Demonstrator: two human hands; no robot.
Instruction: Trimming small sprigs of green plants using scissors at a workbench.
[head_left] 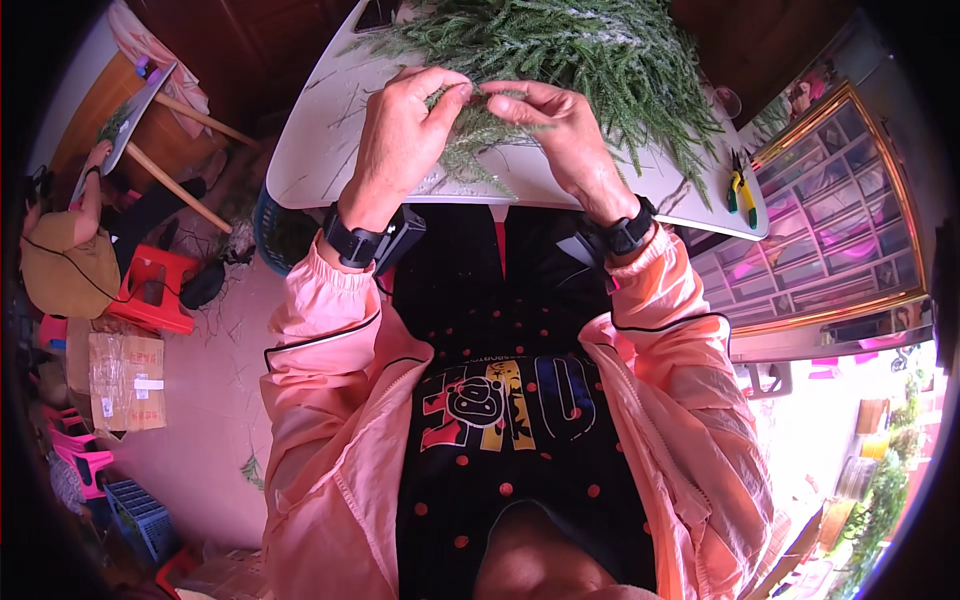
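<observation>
A green sprig [478, 152] hangs just over the near edge area of the pale surface [325, 115], between the person's two hands. It looks feathery, with fine, needle-like leaves on thin stems that spread downward; its green is duller and greyer than that of the large heap of greenery [600, 75] beyond it, whose dense, bushy strands carry whitish patches and spill toward the right.

The left hand [412, 120] has thumb and forefinger pinched together on the upper part of the sprig. The right hand [562, 130] is beside it, thumb and forefinger slightly parted at the sprig's other side; whether they grip it cannot be told. Pliers [741, 192] with yellow and green handles lie at the surface's right corner.

As for writing, the person's black, red-dotted shirt [520, 480] bears big multicoloured lettering with a cartoon figure and a small pale line of print above. On the floor at left, a brown carton [125, 365] carries reddish printing and white labels, too small to read.
</observation>
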